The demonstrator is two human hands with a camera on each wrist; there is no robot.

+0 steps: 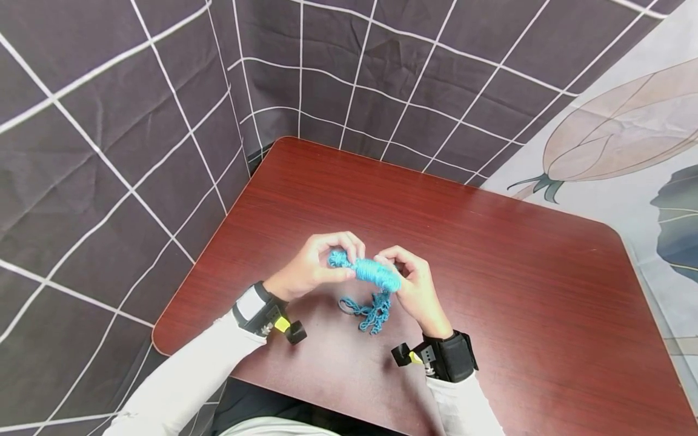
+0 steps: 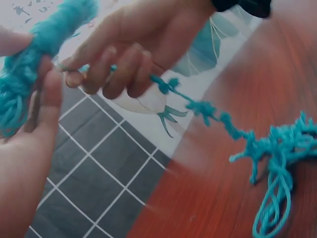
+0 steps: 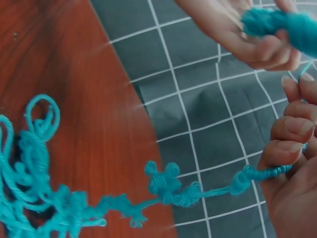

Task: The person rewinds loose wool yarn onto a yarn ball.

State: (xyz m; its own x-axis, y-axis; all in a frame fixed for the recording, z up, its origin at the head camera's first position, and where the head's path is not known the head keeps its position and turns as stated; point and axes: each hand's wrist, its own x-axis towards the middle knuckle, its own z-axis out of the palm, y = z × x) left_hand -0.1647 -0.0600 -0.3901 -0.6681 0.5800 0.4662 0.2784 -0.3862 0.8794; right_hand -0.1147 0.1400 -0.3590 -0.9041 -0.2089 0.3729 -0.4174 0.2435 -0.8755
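Observation:
My left hand (image 1: 311, 266) grips one end of a wound bundle of turquoise yarn (image 1: 376, 274), thumb on the near side and fingers on the far side. At the bundle's other end my right hand (image 1: 418, 293) pinches the strand of yarn, its fingers curled, as the right wrist view shows. A length of knotted, looped turquoise yarn (image 3: 166, 186) runs out of the right hand. It trails down to a tangled heap (image 1: 376, 312) of the same yarn below the hands. Loops stick out of the bundle (image 2: 15, 89) beside the left thumb.
The reddish-brown wooden table (image 1: 491, 254) lies under both hands. Dark grey cloth with white grid lines (image 1: 382, 66) hangs behind and at the left. A white cloth with a plant print (image 1: 611, 139) is at the right. Both wrists wear black camera straps (image 1: 452, 357).

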